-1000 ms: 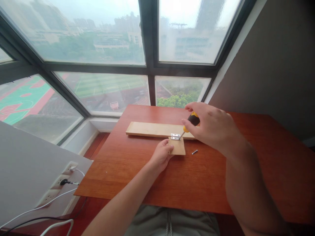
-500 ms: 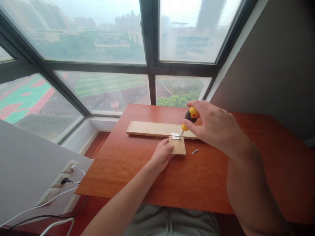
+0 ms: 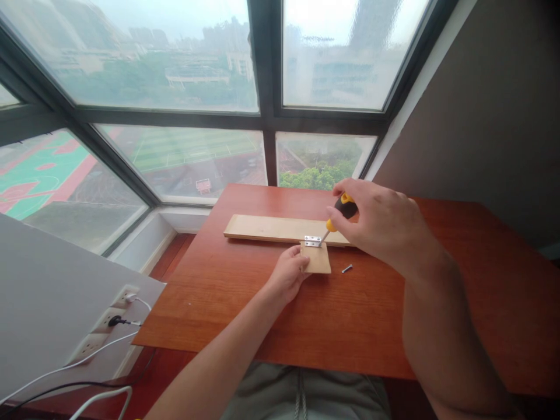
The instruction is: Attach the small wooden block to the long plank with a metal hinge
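My left hand (image 3: 289, 273) is closed on the left edge of a small square wooden board (image 3: 317, 260), thumb on top. A silver metal hinge (image 3: 312, 241) lies along that board's far edge. My right hand (image 3: 377, 220) grips a black-and-yellow screwdriver (image 3: 343, 207) by its handle. The screwdriver slants down to the left, its tip at the right side of the hinge; the exact contact is too small to make out. Behind them a long pale wooden plank (image 3: 266, 227) lies on the table, partly hidden by my right hand. A small metal bolt (image 3: 347, 268) rests right of the board.
The reddish-brown wooden table (image 3: 227, 303) stands against large slanted windows (image 3: 175, 52). Wall sockets (image 3: 105, 321) with plugs and cables (image 3: 65, 368) are at the lower left. A dark sloping wall (image 3: 481, 116) rises on the right.
The screwdriver handle has turned in my right hand and tilted slightly to the right. My left hand and the board stay nearly still.
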Demonstrator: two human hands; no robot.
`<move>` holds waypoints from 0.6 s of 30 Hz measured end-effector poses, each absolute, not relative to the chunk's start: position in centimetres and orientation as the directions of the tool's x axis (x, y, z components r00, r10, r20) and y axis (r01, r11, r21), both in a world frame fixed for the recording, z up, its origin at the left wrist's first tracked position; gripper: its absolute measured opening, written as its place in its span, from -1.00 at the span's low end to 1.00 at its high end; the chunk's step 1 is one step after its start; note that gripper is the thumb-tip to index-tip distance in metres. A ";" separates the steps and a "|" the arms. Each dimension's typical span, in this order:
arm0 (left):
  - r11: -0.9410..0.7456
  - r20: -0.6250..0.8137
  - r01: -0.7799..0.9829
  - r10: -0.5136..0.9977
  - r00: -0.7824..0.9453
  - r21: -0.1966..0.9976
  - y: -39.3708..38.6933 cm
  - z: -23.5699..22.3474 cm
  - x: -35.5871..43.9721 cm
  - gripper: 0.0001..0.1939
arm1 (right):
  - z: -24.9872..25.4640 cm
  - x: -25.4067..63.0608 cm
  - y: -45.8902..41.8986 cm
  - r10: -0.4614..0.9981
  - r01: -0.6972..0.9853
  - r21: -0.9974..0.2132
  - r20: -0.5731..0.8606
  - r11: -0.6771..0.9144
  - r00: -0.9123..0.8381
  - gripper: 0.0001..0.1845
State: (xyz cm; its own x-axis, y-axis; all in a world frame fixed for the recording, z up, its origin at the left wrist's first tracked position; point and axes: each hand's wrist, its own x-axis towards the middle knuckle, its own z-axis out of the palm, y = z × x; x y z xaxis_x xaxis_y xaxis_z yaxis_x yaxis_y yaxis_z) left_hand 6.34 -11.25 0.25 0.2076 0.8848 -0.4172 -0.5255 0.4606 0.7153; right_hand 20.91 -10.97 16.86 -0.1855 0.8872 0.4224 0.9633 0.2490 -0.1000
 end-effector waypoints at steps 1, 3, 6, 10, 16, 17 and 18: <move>0.460 -0.417 -0.523 0.885 0.207 0.717 -11.3 0.2 6.3 -0.66 | 16.8 20.9 -10.9 0.888 0.971 -0.091 0.429 0.223 -0.164 -0.75; 0.461 -0.416 -0.518 0.885 0.209 0.721 -11.3 0.2 6.3 -0.67 | 16.8 20.8 -10.6 0.887 0.979 -0.084 0.443 0.185 -0.130 -0.75; 0.460 -0.413 -0.520 0.886 0.212 0.720 -11.2 0.0 6.3 -0.67 | 16.7 20.9 -10.4 0.885 0.969 -0.115 0.441 0.218 -0.147 -0.80; 0.463 -0.418 -0.529 0.883 0.211 0.711 -11.2 0.1 6.3 -0.68 | 16.7 21.1 -10.6 0.872 0.925 -0.180 0.431 0.334 -0.231 -0.70; 0.470 -0.434 -0.529 0.878 0.201 0.706 -11.2 0.5 6.4 -0.70 | 16.8 20.9 -10.4 0.896 0.970 -0.130 0.423 0.206 -0.134 -0.80; 0.471 -0.434 -0.527 0.878 0.202 0.708 -11.2 0.5 6.4 -0.70 | 16.8 20.9 -10.3 0.897 0.972 -0.128 0.424 0.196 -0.125 -0.81; 0.471 -0.433 -0.526 0.878 0.203 0.709 -11.2 0.5 6.4 -0.71 | 16.7 20.9 -10.3 0.894 0.971 -0.131 0.429 0.202 -0.128 -0.83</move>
